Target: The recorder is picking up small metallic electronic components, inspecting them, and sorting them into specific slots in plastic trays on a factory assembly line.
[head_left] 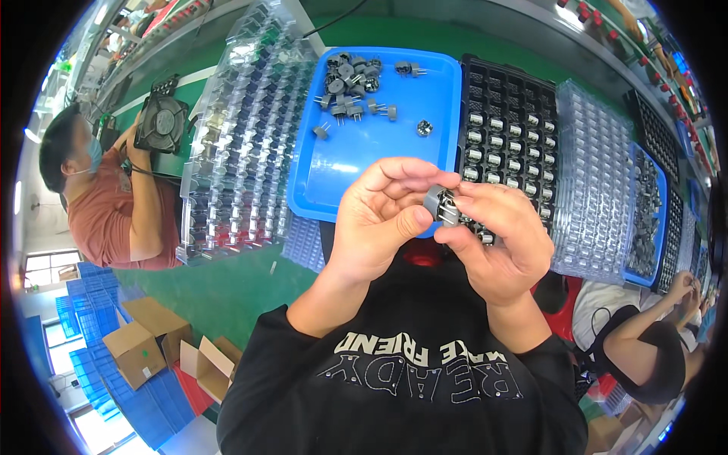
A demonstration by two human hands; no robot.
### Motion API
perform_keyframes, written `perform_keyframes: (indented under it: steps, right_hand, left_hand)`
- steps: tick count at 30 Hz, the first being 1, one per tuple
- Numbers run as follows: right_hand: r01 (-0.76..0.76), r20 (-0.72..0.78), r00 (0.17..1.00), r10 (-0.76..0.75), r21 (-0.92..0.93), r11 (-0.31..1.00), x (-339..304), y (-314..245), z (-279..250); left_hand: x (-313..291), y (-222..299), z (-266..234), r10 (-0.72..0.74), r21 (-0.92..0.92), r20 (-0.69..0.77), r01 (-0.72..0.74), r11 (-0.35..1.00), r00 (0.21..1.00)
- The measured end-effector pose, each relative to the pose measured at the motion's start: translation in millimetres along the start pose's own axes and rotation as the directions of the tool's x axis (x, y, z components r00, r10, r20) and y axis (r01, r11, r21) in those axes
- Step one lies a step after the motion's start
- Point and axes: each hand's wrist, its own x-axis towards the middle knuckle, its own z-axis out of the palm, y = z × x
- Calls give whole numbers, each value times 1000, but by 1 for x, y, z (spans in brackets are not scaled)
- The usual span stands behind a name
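Note:
My two hands meet in front of my chest, over the near edge of a blue tray (341, 167). Between the thumb and fingers of my left hand (375, 220) is a dark grey round part (433, 199). My right hand (509, 239) pinches a small silver metal piece (450, 215) against it; the two pieces touch, and fingers partly cover the join. In the blue tray, a pile of grey round parts with thin metal pins (346, 78) fills the far left. One loose round part (425, 127) lies apart, to the right.
Right of the blue tray stands a black cell tray (497, 67) with rows of silver cylinders. Stacked clear plastic trays (254, 114) rise to the left, and more clear trays (595, 174) lie to the right. A person (121, 197) sits at the left beside a black fan (162, 123); another works at the right.

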Motion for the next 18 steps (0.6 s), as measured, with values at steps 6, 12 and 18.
perform_keyframes:
  steps: [6, 12, 18]
  right_hand:
    - [20, -10, 1000, -20, -23, 1000, -2, 3, 1]
    - [-23, -13, 1000, 22, -42, 999, -6, 3, 1]
    - [-252, 25, 968, 250, 111, 961, -9, 6, 3]
  left_hand:
    - [-1, 1, 1, -5, 17, 16, 4, 1000, 1000]
    - [-1, -1, -2, 22, 68, 53, -26, 997, 998]
    - [-1, -15, -2, 127, 219, 14, -127, 967, 992]
